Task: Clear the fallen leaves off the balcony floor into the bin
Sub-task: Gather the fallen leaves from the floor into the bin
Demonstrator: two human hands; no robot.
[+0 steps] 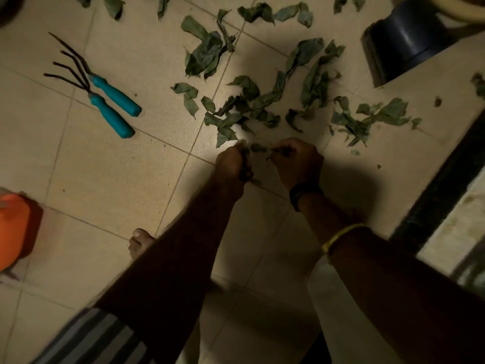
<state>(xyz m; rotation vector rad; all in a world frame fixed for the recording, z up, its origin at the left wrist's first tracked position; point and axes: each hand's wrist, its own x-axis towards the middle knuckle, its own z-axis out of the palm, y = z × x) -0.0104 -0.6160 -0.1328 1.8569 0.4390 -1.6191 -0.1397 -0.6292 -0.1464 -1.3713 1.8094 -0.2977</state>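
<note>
Leaves (265, 101) are scattered across the tiled floor (105, 166) ahead of both hands, long axes mixed, no common heading. Left hand (232, 166) fingers are curled around gathered leaves; right hand (298, 161) pinches leaf scraps. Dark pot (401, 43) is cut off top right; bin cannot be identified.

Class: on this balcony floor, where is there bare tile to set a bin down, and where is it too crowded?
Bare tile lies between the teal-handled garden tools, the orange container and the left hand. More lies below the right hand, toward the dark threshold. The scattered leaves crowd the floor from the hands up to the dark pot.
</note>
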